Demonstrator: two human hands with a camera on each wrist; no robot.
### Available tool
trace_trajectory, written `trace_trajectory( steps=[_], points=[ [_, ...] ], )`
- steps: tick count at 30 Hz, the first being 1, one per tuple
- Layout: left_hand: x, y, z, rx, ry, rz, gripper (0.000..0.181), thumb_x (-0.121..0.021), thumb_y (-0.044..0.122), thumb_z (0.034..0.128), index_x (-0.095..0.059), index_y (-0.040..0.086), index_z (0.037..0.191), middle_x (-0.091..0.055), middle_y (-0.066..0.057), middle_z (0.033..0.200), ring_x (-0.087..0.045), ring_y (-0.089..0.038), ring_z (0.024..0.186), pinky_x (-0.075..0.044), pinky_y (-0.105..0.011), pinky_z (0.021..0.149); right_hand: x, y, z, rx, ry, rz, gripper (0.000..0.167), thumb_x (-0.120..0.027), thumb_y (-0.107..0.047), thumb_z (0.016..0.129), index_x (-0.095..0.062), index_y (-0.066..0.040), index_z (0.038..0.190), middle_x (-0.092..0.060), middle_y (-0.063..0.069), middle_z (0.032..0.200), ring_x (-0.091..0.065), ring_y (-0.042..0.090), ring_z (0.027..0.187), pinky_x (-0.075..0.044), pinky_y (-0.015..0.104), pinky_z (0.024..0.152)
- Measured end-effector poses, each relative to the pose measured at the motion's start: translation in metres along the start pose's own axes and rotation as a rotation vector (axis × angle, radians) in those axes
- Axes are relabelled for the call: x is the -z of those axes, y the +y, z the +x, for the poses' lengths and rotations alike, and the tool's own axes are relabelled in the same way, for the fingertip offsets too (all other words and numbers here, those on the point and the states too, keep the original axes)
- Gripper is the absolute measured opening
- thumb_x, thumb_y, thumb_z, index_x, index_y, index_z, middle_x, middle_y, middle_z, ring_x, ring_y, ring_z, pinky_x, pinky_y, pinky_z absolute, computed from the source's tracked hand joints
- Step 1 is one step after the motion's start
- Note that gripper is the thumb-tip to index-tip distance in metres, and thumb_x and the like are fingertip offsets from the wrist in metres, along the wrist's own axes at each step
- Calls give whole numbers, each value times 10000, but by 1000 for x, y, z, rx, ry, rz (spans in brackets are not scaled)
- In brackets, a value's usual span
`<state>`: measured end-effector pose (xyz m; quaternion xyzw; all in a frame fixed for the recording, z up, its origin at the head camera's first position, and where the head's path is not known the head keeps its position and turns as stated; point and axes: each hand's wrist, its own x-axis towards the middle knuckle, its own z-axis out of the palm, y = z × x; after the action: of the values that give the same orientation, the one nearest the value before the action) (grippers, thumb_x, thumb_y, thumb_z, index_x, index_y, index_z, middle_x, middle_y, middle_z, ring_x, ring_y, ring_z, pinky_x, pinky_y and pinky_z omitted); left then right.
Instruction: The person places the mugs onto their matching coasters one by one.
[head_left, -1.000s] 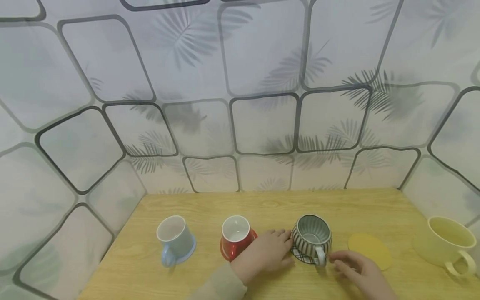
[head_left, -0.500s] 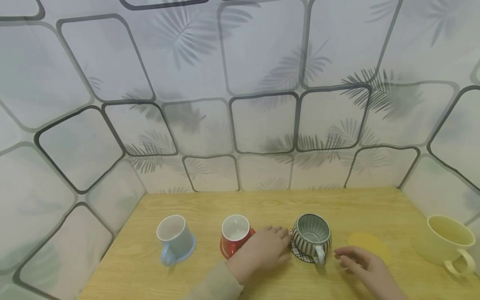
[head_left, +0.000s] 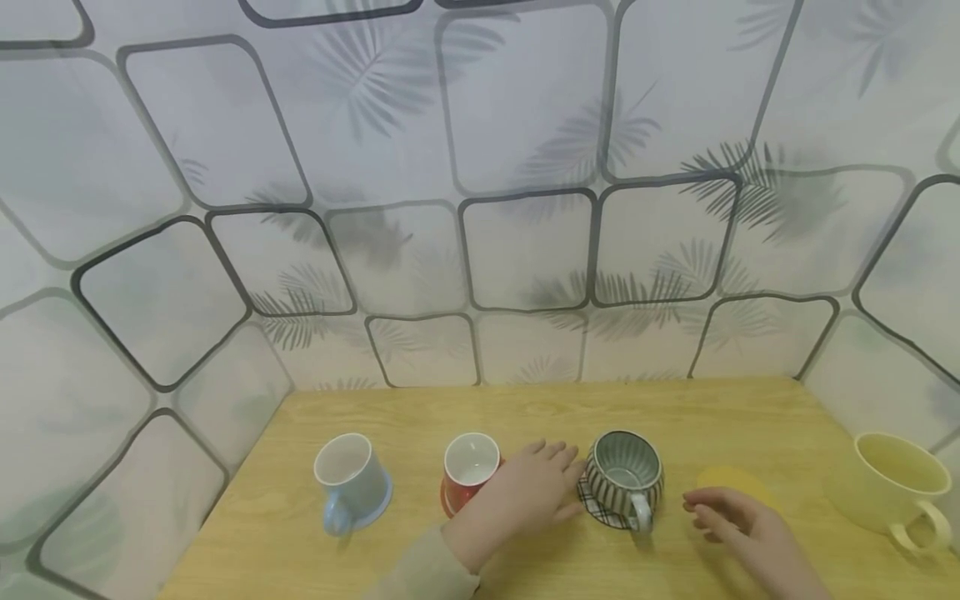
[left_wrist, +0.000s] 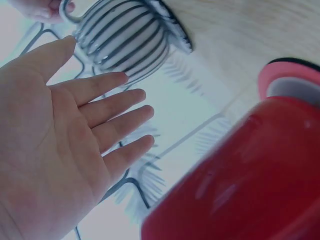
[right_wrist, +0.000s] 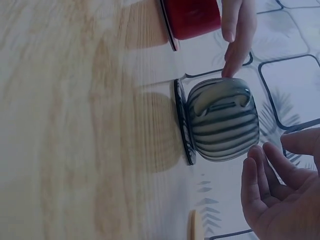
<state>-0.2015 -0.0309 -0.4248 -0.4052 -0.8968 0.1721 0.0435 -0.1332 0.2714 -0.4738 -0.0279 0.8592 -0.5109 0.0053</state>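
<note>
A striped grey-and-white mug stands on a checked round coaster, its handle toward the front. Just left of it is my left hand, fingers spread and straight, holding nothing; whether the fingertips touch the mug, I cannot tell. The left wrist view shows that palm open between the striped mug and a red mug. To the right of the striped mug, my right hand hovers with bent, relaxed fingers and nothing in them, partly covering a yellow coaster.
The red mug on its red coaster is partly behind my left forearm. Farther left, a light blue mug stands on a blue coaster. At the far right a yellow mug stands on the wooden table. A patterned cloth hangs behind.
My right hand has drawn away from the striped mug toward the right, over more of the yellow coaster. My left hand has shifted slightly left and away, its fingers spread wider.
</note>
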Motion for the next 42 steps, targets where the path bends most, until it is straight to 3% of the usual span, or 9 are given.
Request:
trace_trajectory(
  steps=[4,11,23,33,39,42],
  points=[
    [6,0,-3,7,27,2,639,-431,615,1090,-484,234,1601,-471,14,1672,-447,-162,1553,-370,-349,1301,4,-2,0,-21,16,-9,300,-564,-127,1108,-655,75,1309,-684,-348,1048,-676,-60,905,-633,214,762],
    [15,3,-5,2,80,10,648,-428,625,1089,-475,239,1607,-456,14,1681,-444,-160,1554,-380,-356,1297,12,3,-1,47,61,-44,263,-567,-83,1097,-665,103,1256,-682,-366,1054,-678,-61,888,-633,211,734],
    [29,10,-6,-46,104,1,629,-429,621,1091,-486,250,1596,-432,27,1696,-411,-149,1574,-373,-345,1302,29,5,0,43,108,-93,257,-568,-101,1100,-689,83,1234,-659,-385,1038,-660,-89,878,-619,199,717],
    [32,22,0,-113,152,36,599,-438,625,1087,-510,281,1572,-459,62,1676,-414,-127,1571,-376,-325,1296,41,7,1,49,137,-78,208,-555,-103,1108,-731,-60,1210,-656,-392,1040,-656,-112,887,-619,194,710],
    [29,30,7,-144,143,29,607,-400,631,1095,-481,297,1595,-458,83,1675,-407,-119,1573,-345,-323,1314,49,15,0,44,131,-80,242,-540,-130,1119,-699,-12,1259,-652,-393,1063,-667,-103,909,-620,193,731],
    [29,34,10,-160,134,43,605,-385,638,1096,-475,312,1598,-465,107,1663,-407,-103,1569,-349,-319,1311,53,20,-1,54,138,-71,237,-531,-121,1121,-713,-48,1254,-654,-394,1070,-671,-102,913,-618,189,728]
  ],
)
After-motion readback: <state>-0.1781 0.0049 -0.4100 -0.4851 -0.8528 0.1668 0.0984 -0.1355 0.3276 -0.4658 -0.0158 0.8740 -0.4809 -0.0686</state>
